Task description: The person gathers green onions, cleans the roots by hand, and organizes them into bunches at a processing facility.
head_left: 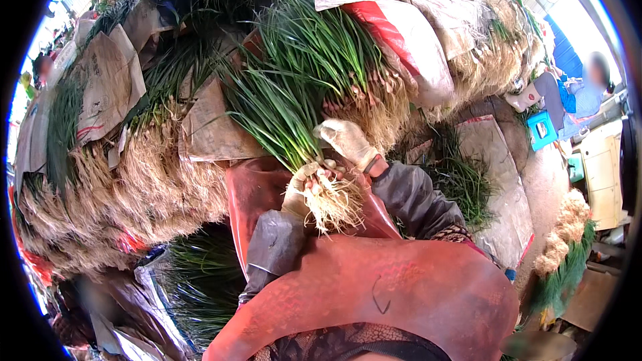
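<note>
A bunch of spring onions (289, 144) is gripped low by my left hand (299, 187), whose glove is pale and dirty. Its green leaves point up and to the left. The pale bulbs and stringy roots (334, 204) hang over my orange apron (381, 281). Close against the right side of the stems is my right hand (350, 142), also gloved, its fingers bent together at the leaves. Whatever may be between those fingertips is too small to make out. Just beyond lies a larger pile of spring onions (321, 47), roots toward me.
Root-fringed heaps of spring onions (144, 180) line the left, partly under brown sacks (110, 83). A red-and-white sack (408, 43) covers part of the far pile. Loose green leaves (461, 180) lie at right by a flattened sack (495, 187). A seated person (582, 97) and a blue container (542, 129) are farther right.
</note>
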`<action>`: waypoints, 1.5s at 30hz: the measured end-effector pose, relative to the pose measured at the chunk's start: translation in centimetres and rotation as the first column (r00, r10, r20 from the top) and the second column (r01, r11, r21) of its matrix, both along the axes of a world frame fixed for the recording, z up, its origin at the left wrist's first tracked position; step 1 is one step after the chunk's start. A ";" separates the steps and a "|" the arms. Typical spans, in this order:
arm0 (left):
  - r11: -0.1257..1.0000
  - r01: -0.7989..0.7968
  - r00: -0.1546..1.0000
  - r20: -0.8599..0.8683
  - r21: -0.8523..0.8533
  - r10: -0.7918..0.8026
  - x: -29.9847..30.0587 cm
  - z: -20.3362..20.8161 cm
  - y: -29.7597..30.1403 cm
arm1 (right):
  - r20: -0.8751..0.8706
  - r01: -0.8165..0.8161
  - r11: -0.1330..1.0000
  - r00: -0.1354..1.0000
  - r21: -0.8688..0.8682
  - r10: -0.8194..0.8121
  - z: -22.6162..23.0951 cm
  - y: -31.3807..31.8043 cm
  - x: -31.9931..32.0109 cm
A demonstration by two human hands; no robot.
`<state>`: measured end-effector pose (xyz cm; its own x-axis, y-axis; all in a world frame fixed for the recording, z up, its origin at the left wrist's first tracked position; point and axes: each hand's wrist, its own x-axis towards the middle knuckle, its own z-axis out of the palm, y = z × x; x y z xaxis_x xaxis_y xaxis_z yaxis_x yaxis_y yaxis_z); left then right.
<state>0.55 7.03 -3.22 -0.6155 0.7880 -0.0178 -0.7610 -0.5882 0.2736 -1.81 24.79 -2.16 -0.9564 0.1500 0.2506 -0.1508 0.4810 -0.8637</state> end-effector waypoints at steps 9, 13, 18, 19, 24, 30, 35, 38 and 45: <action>0.987 -0.027 0.998 0.051 -0.160 0.035 -3.5 1.9 0.8 | 0.399 0.312 0.947 0.860 0.079 -0.317 3.2 4.7 -3.5; 0.957 0.260 0.919 0.272 0.126 -0.285 -3.4 -0.3 2.4 | 0.356 0.066 0.995 0.930 0.081 -0.091 -0.3 2.1 0.2; 0.938 0.159 0.986 0.093 -0.307 -0.136 -2.4 2.4 1.1 | 0.347 0.104 0.612 0.891 -0.784 0.293 1.4 0.5 1.1; 0.956 0.076 0.996 0.075 -0.284 -0.057 -1.3 4.1 1.4 | 0.382 0.092 0.685 0.879 -0.723 0.286 1.1 0.8 0.6; 0.997 -0.041 0.982 -0.180 0.069 0.052 -2.3 1.1 2.3 | -0.081 0.284 0.959 0.956 0.019 -0.282 1.0 -1.5 1.3; 0.894 -0.021 0.854 -0.457 0.448 0.249 -1.2 1.2 4.1 | 0.181 0.274 0.697 0.844 0.663 -0.505 -4.4 5.3 5.1; 0.988 -0.075 0.996 -0.046 0.132 0.082 -2.0 0.7 0.2 | 0.434 0.018 0.634 0.715 0.773 -0.549 3.7 6.3 5.2; 0.995 0.093 0.995 0.037 0.024 -0.094 -2.3 -0.8 2.3 | 0.000 0.334 0.486 0.824 0.808 -0.567 4.9 10.0 -0.1; 0.984 -0.020 0.999 0.038 -0.177 0.027 -2.4 5.9 -1.1 | -0.171 0.430 0.527 0.866 0.733 -0.470 6.8 5.4 0.7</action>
